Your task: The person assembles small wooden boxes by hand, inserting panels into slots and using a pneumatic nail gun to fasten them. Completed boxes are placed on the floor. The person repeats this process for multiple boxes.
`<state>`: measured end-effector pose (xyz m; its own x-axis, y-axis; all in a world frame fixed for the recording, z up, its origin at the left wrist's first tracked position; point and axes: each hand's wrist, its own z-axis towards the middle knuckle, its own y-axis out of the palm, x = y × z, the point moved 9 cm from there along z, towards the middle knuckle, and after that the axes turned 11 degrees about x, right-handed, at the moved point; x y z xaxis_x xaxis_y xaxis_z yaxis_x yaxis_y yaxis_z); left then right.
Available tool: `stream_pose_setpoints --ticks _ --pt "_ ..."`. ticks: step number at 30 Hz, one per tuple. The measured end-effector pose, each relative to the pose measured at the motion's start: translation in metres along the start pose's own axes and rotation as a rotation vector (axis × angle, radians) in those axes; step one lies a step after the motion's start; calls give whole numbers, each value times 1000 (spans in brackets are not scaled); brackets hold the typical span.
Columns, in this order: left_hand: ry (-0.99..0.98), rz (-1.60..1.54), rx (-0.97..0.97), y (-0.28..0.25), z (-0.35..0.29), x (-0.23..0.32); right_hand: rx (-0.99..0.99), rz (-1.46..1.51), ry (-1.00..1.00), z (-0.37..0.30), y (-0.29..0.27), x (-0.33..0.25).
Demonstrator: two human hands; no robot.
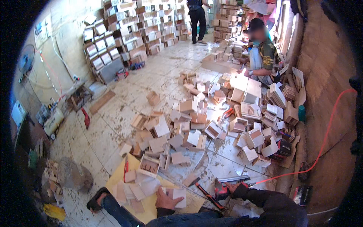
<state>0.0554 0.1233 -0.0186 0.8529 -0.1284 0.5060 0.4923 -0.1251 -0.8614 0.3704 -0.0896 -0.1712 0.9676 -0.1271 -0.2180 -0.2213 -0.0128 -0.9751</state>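
My left hand [166,200] grips a small pale wooden piece [178,195], its thumb over the front. Whether it is a flat panel or a box is hard to tell. Beside that hand, several loose wooden panels [138,191] lie on a yellow board [115,178]. My right hand [236,188] is closed around a red-and-black air nailer [221,190] with a long silver magazine, resting low by the floor. A hammer [208,195] lies between my two hands. Just beyond the panels sits an open wooden box [149,166], with a red-handled tool [126,168] to its left.
Many small wooden boxes [189,125] are heaped ahead. A red hose [321,151] runs from the nailer along the right wall. A person [261,53] squats at the far right; another person [197,19] stands at the back. An air compressor [54,122] stands left, near stacked boxes [124,26].
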Motion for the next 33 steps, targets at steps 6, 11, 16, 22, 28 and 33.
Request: stream_pose_setpoints --ticks 6,11,16,22,28,33 --pt "-57 4 -9 -5 -4 1 43 -79 -58 -8 24 3" --pt "-95 -111 -36 1 -1 -10 -59 -36 36 -11 14 -1" --pt "-244 -229 -61 13 -6 -31 -385 95 122 15 2 -35" --pt "-212 -953 -109 37 -13 -9 -59 1294 251 80 -39 -168" --pt "-125 -1142 -183 49 -8 -29 93 1201 349 105 -69 -179" --pt "-376 -1057 -236 70 -34 -73 256 1285 609 75 -79 -114"
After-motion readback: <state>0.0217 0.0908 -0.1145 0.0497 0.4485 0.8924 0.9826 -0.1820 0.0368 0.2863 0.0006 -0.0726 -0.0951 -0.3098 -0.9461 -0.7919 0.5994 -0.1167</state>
